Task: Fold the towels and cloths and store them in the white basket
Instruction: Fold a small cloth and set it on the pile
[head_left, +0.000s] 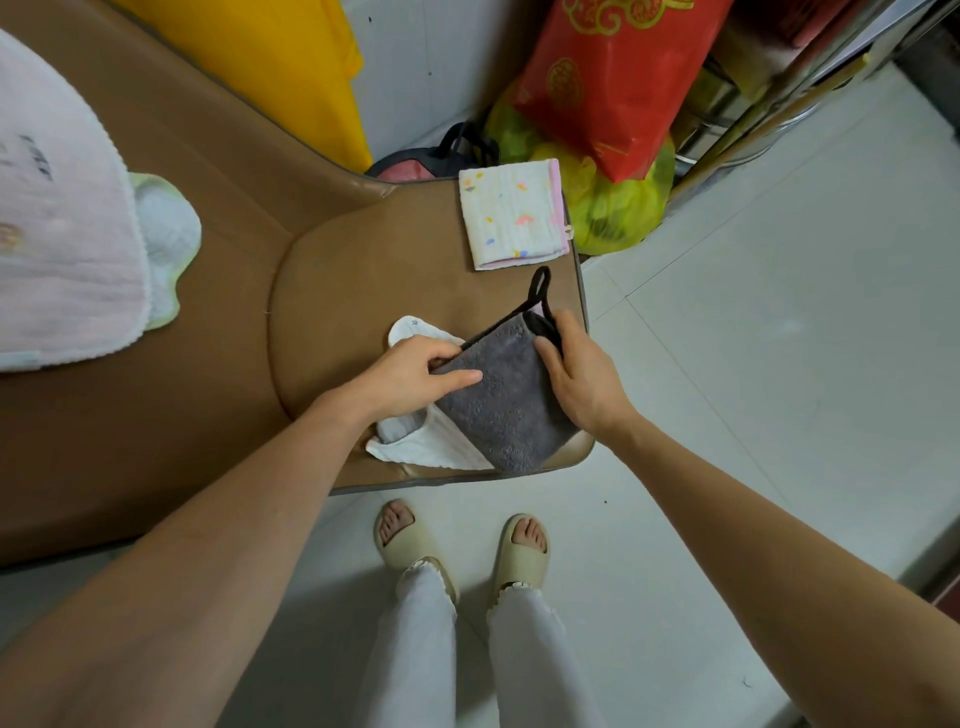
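Grey towel (506, 400) (black loop) pinched by both hands: left (410, 375), right (582, 374)

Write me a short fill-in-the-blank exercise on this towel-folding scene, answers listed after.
1. Both hands hold the ____ towel with the black loop.
2. That towel lies partly over a ____ cloth.
3. The folded patterned cloth lies ____ the hands, at the cushion's far edge.
4. The person's feet wear ____.

Answers: grey; white; beyond; slippers

White cloth (415, 448) half under grey towel (506, 400)
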